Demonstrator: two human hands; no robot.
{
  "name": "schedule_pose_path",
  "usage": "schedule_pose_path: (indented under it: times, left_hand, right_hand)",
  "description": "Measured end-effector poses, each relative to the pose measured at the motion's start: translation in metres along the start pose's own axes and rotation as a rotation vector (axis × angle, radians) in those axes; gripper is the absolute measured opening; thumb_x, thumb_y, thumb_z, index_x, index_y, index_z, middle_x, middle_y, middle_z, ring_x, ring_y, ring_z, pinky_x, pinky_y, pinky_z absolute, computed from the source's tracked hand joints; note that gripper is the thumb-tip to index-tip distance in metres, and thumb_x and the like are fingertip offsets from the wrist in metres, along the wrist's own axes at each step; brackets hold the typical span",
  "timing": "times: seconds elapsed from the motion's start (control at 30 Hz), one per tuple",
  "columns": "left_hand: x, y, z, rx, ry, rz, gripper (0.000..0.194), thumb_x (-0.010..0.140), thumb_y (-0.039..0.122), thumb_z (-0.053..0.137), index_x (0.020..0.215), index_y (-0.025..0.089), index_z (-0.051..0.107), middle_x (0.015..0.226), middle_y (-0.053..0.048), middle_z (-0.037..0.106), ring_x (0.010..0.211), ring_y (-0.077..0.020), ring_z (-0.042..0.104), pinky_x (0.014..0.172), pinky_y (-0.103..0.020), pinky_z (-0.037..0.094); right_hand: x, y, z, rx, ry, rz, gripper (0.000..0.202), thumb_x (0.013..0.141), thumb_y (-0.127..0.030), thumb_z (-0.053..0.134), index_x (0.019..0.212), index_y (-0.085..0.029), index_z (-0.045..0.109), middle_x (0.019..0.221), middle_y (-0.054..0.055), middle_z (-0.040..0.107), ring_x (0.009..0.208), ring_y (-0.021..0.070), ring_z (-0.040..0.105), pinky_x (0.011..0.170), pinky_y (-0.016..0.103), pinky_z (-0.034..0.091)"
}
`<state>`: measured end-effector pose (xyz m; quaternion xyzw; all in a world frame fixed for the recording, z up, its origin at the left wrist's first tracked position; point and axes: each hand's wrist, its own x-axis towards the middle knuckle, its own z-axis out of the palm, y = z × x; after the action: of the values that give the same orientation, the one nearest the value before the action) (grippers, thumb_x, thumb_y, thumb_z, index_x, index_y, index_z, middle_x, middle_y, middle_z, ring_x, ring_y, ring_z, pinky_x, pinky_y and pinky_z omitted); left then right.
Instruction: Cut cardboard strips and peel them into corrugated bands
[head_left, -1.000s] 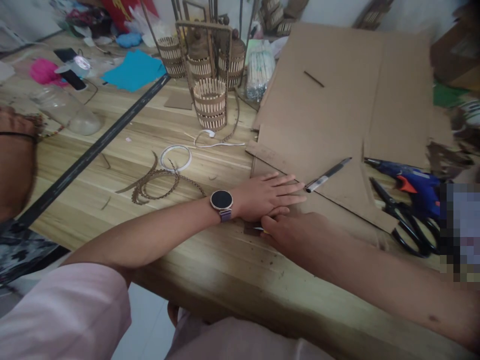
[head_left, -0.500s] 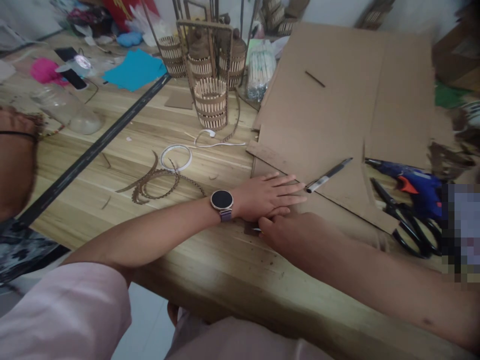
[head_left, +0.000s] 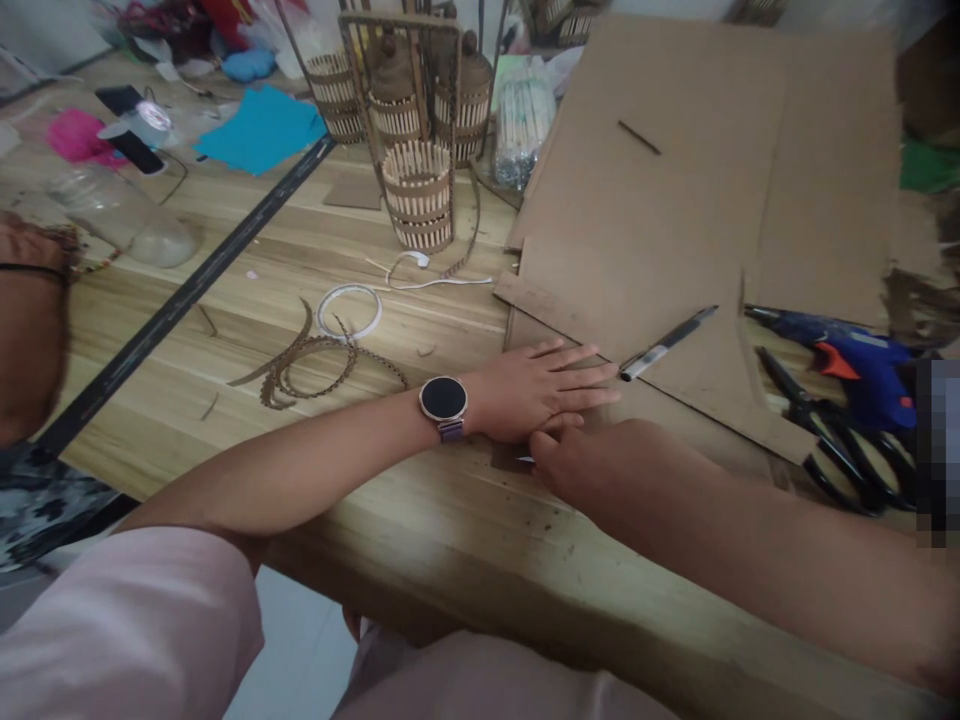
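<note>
My left hand (head_left: 536, 390), with a round-faced watch (head_left: 443, 400) at its wrist, lies flat with fingers spread on a piece of brown cardboard (head_left: 547, 334) at the table's front edge. Close against its thumb, my right hand (head_left: 581, 452) is closed, knuckles up. A small pale, pointed bit (head_left: 525, 459) shows at its fingertips; what it belongs to is hidden. A pen (head_left: 670, 343) lies on the larger cardboard sheet (head_left: 697, 200) just beyond my left fingertips.
On the right lie black scissors (head_left: 832, 450) and a blue glue gun (head_left: 855, 355). Coiled cardboard strips (head_left: 315, 370) and a white tape ring (head_left: 349, 312) are left of my hands. Small stick baskets (head_left: 417, 195) stand behind. Another person's arm (head_left: 30, 330) rests at far left.
My right hand has shifted slightly to the right along my left thumb. My left hand stays flat on the cardboard. The view has tilted a little.
</note>
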<state>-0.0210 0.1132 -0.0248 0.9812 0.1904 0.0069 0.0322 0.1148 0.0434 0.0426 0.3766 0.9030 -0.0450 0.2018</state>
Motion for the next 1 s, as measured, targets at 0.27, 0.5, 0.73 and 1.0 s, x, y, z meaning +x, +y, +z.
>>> schedule_pose_path:
  times: [0.27,0.5,0.73,1.0]
  left_hand:
    - [0.001,0.0,0.001,-0.012,0.002,-0.007,0.05,0.106,0.037,0.035,0.154,0.024,0.036,0.165,-0.002,0.028,0.154,-0.0239,0.018,0.124,-0.043,0.015]
    - [0.0,0.001,0.0,-0.018,-0.004,-0.019,0.05,0.106,0.037,0.032,0.154,0.023,0.036,0.165,-0.003,0.026,0.154,-0.0249,0.018,0.124,-0.043,0.014]
    - [-0.001,0.002,-0.001,-0.013,0.007,-0.024,0.05,0.106,0.037,0.032,0.154,0.023,0.036,0.165,-0.003,0.027,0.154,-0.0244,0.019,0.124,-0.043,0.014]
    - [0.001,0.0,0.0,0.0,0.012,-0.015,0.049,0.106,0.034,0.036,0.154,0.023,0.036,0.164,-0.002,0.029,0.153,-0.023,0.02,0.124,-0.041,0.015]
  right_hand:
    - [-0.008,0.004,0.006,-0.135,-0.18,-0.003,0.044,0.074,0.007,0.051,0.106,-0.016,0.069,0.083,0.009,0.075,0.053,0.0192,0.067,0.039,0.029,0.019]
    - [-0.026,0.027,0.023,-0.135,-0.2,0.034,0.032,0.08,0.001,0.049,0.095,-0.021,0.067,0.067,0.002,0.07,0.059,0.0205,0.07,0.041,0.03,0.017]
    - [-0.029,0.04,0.024,0.041,-0.062,-0.049,0.02,0.097,-0.029,0.046,0.088,-0.023,0.062,0.067,0.001,0.072,0.055,0.0195,0.067,0.043,0.031,0.02]
    - [0.001,-0.005,0.02,-0.177,0.055,-0.029,0.017,0.087,-0.008,0.053,0.096,-0.012,0.068,0.086,0.015,0.076,0.058,0.0176,0.065,0.045,0.028,0.025]
